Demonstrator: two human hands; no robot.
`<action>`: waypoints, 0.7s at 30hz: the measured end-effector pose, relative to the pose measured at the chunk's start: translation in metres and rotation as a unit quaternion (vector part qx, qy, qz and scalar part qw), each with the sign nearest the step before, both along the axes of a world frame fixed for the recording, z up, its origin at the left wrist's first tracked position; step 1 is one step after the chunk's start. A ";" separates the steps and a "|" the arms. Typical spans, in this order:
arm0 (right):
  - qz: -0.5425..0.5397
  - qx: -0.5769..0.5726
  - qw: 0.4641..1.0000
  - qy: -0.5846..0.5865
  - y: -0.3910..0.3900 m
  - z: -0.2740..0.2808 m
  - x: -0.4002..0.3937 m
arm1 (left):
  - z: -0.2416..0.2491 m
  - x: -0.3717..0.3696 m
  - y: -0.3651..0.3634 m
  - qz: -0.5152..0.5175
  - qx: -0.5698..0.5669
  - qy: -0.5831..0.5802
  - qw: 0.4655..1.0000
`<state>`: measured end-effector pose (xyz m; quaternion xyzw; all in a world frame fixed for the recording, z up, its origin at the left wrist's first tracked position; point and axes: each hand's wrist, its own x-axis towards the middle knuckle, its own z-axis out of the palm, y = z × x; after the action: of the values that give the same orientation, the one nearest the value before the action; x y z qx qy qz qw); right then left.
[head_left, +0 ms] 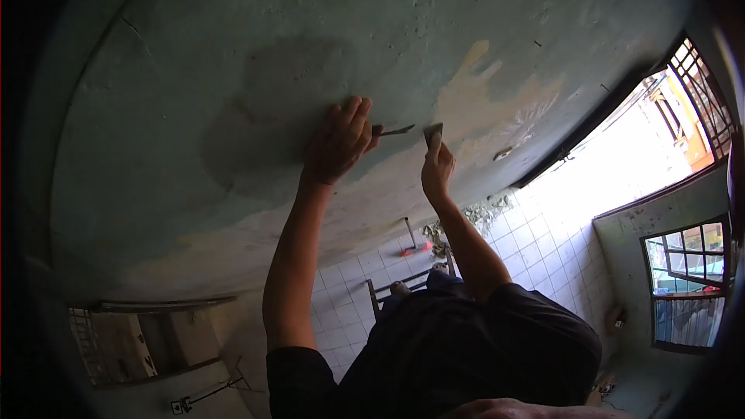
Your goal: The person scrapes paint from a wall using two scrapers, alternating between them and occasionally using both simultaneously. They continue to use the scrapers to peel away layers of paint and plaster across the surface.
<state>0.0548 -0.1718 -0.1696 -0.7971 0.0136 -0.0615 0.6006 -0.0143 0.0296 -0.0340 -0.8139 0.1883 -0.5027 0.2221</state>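
My left hand [341,141] is against the green-grey wall [194,85], its fingers pointing up. A thin scraper [397,131], seen edge-on, sticks out to the right from between its thumb and fingers; most of its handle is hidden. My right hand [439,171] grips a small flat scraper [433,133], thumb along it, with the blade up near the wall. Both blades are close to each other, with a short gap between. Beside them is a pale patch [469,105] where the green paint is gone.
Paint flakes [485,213] lie on the tiled floor [353,279] along the wall's foot. A tool with a red end [416,249] lies there too. Below me is a ladder-like frame [380,292]. A bright doorway [621,140] opens at the right; a tripod [221,392] stands lower left.
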 end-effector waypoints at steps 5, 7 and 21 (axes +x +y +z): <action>-0.003 -0.017 1.000 0.016 -0.003 -0.018 -0.004 | 0.003 0.007 0.002 -0.025 -0.014 -0.014 0.999; -0.009 -0.007 1.000 0.026 0.001 -0.011 -0.002 | 0.007 0.007 0.006 -0.018 -0.005 -0.001 1.000; 0.068 -0.048 0.996 0.026 -0.029 -0.012 -0.007 | 0.004 0.002 0.006 -0.032 0.000 0.033 0.999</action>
<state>0.0474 -0.2009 -0.1813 -0.8251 -0.0279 -0.0007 0.5642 -0.0127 0.0352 -0.0296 -0.8237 0.2216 -0.4823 0.1997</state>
